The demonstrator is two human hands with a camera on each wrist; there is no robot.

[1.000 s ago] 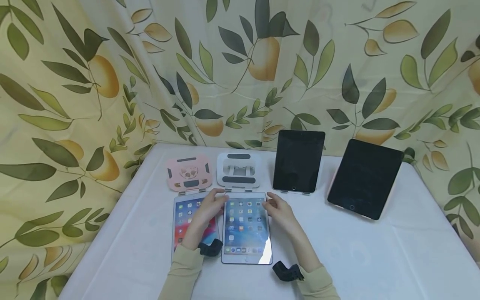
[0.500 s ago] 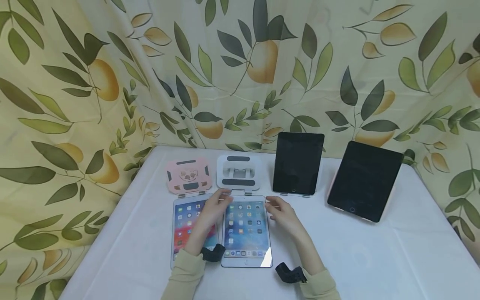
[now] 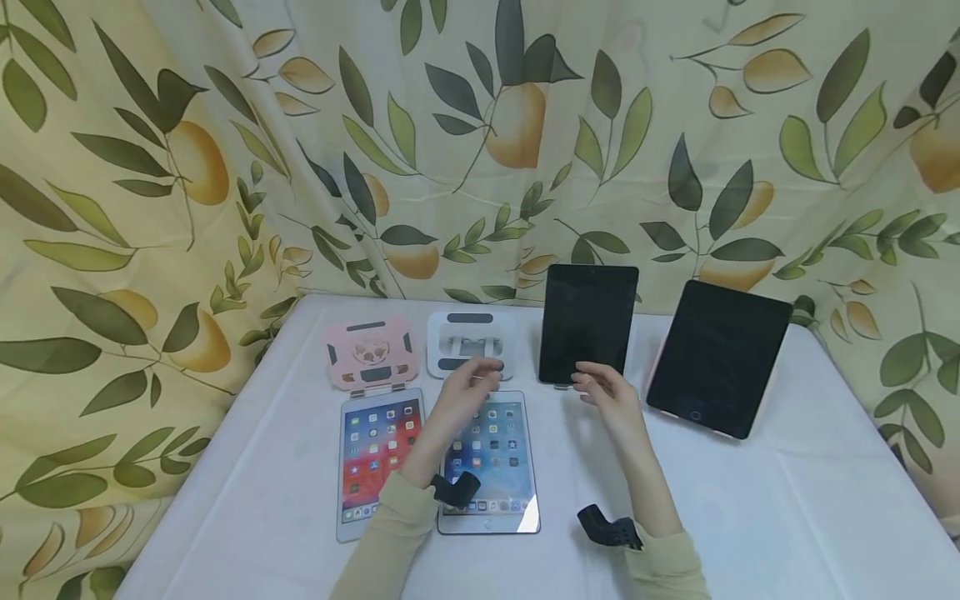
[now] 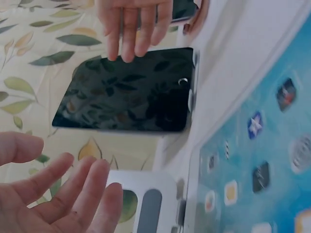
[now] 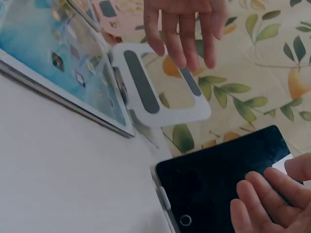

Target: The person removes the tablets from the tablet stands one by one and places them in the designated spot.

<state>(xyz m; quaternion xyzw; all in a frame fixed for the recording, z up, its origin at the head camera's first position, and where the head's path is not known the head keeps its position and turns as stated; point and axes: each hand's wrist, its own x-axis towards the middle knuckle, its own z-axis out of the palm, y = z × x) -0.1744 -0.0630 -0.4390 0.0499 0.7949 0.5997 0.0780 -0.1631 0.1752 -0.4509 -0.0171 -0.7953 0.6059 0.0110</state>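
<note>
Hovering: left hand [image 3: 461, 400] near white stand [image 3: 470, 319], right hand [image 3: 611, 392] before black tablet [image 3: 588, 321] | both hands' fingers relaxed, grasping nothing | step: apparently pre-grasp | next move: likely calls for two-sided grip

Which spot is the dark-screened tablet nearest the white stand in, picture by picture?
Head view: the dark-screened tablet is right of centre, its lower part overlapped by the right hand's fingers.
Left wrist view: above and left of centre, turned sideways.
Right wrist view: lower right, partly hidden by the same fingers.
Shared landmark: the white stand, at bottom centre and upper middle in the wrist views.
</note>
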